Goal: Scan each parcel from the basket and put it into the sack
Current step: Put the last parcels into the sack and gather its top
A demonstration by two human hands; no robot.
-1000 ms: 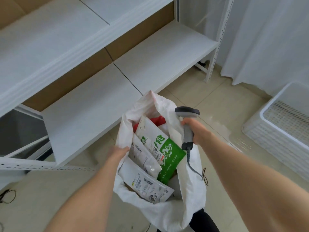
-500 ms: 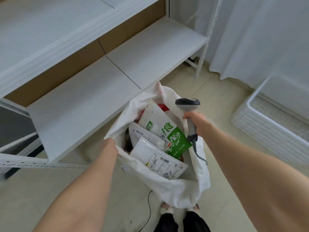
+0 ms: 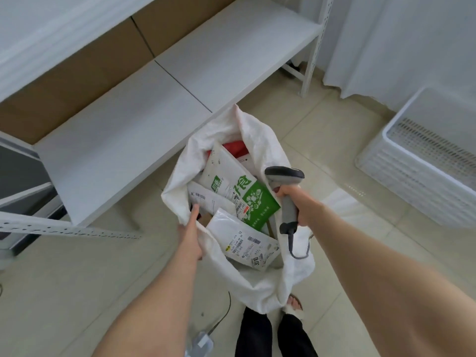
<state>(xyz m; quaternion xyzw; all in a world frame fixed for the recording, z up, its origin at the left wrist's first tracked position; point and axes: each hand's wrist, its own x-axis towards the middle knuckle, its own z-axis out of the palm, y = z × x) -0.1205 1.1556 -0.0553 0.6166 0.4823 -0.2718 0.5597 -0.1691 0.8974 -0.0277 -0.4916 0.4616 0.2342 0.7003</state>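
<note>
1. Left hand (image 3: 190, 229): grips the left rim of the sack (image 3: 260, 287); the fingers are hidden behind the cloth.
2. Right hand (image 3: 296, 202): wrapped round the handle of the scanner (image 3: 286, 176), whose head points left over the sack's mouth. The scanner cable (image 3: 296, 253) loops down the sack's right wall.
3. Floor (image 3: 322, 130): pale beige tiles.
4. Shelving (image 3: 128, 140): white rack, left and far, with brown board (image 3: 77, 86) behind. Its lower shelf edge lies just beside the sack.
5. Curtain (image 3: 399, 47): white, far right.
6. Sack: white woven cloth with its mouth open upward, between shelving and feet (image 3: 293, 302).
7. Contents:
   - green-and-white parcel (image 3: 247, 199) in the middle
   - labelled white parcel (image 3: 244, 243) nearest
   - second white parcel (image 3: 206, 199) at left
   - red parcel (image 3: 235, 148) farthest, partly covered
8. Basket (image 3: 425, 181): white slatted plastic, right, well apart from the sack.
9. Floor cable (image 3: 228, 307): grey, near, just left of the black trouser legs (image 3: 253, 331).
</note>
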